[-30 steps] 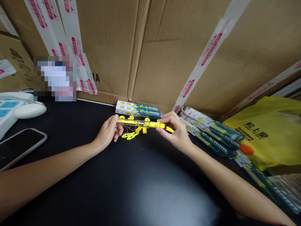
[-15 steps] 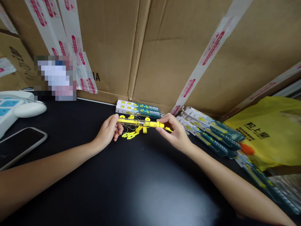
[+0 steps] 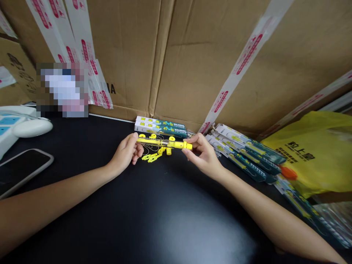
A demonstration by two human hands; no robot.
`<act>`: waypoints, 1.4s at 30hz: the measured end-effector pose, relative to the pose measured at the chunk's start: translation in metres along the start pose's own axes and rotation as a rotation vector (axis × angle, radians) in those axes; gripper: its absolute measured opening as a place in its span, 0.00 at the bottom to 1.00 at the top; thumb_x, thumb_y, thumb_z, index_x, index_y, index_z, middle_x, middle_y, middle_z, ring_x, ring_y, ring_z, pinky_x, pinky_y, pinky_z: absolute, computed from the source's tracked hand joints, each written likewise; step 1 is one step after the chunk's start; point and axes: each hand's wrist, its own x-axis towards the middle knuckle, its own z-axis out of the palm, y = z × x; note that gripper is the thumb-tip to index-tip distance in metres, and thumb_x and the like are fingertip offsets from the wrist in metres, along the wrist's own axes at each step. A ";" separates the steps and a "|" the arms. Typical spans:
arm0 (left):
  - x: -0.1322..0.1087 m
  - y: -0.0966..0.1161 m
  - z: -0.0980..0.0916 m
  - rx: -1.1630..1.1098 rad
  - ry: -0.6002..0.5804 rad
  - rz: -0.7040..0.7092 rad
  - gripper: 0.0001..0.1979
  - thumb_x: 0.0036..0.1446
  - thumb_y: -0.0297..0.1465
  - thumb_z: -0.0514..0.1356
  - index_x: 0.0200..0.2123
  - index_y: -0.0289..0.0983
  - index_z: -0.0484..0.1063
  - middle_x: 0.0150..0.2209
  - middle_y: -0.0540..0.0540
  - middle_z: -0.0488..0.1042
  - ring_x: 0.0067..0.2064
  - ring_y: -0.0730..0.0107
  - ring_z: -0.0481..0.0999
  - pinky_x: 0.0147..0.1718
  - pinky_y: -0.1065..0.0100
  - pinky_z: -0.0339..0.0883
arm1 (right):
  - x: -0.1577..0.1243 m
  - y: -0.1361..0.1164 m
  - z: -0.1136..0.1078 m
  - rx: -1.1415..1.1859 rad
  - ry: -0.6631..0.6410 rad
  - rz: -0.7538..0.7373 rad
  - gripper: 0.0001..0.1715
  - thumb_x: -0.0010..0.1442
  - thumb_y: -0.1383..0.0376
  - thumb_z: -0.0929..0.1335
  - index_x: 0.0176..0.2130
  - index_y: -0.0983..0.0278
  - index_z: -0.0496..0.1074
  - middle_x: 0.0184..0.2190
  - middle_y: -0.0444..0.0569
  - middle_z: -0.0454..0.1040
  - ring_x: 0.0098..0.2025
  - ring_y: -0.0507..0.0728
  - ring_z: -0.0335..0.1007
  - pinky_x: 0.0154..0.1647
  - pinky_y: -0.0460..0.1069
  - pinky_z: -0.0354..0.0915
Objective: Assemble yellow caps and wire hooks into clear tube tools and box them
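A clear tube with yellow parts inside (image 3: 162, 143) is held level between my two hands above the black table. My left hand (image 3: 128, 148) pinches its left end between thumb and fingers. My right hand (image 3: 202, 152) grips the yellow cap at the right end with thumb and fingertips. Behind and just below the tube lie several small yellow pieces (image 3: 152, 157), among them rings, a short cylinder and flat tabs, with thin metal wire or hooks beside them. My fingers partly cover both tube ends.
Two printed boxes (image 3: 161, 127) lie behind the tube against a large carton (image 3: 132, 55). More printed boxes (image 3: 247, 152) and a yellow bag (image 3: 316, 150) are at the right. A phone (image 3: 24, 170) and a white power strip (image 3: 8, 126) sit at the left of the black table (image 3: 132, 212).
Both hands keep their hold on the tube with hardly any movement. The small yellow piece seen beside my right fingers is no longer visible. The whole view has shifted slightly.
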 end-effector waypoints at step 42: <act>0.000 -0.003 -0.001 -0.001 -0.051 0.016 0.18 0.63 0.47 0.49 0.29 0.39 0.56 0.16 0.55 0.65 0.13 0.80 0.59 0.10 0.79 0.55 | -0.002 0.001 0.001 0.092 0.002 0.050 0.13 0.63 0.57 0.66 0.40 0.58 0.57 0.19 0.35 0.60 0.16 0.48 0.55 0.17 0.45 0.51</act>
